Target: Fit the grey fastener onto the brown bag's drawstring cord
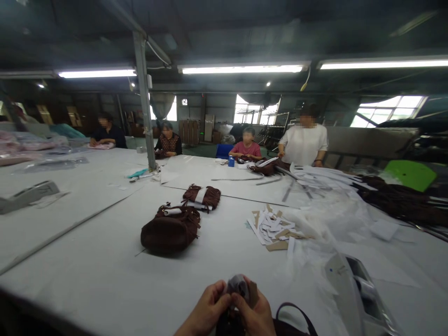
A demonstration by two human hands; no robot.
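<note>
At the bottom edge of the view my left hand (206,310) and my right hand (254,312) meet, both closed around a small grey-white wad of paper or cloth (238,284) with a brown card piece at its side. Under my hands lies a dark brown bag with a curved strap (297,315), mostly cut off by the frame. A dark brown fringed bag (170,231) rests on the white table (87,261) ahead of me, and a second, smaller one (202,196) lies behind it.
A pile of white and brown paper tags (275,228) lies right of centre, with white tissue sheets (336,219) beyond. A grey-white device (353,284) sits at lower right. Several people work at the table's far side, one standing (305,140). A metal post (143,102) rises from the table.
</note>
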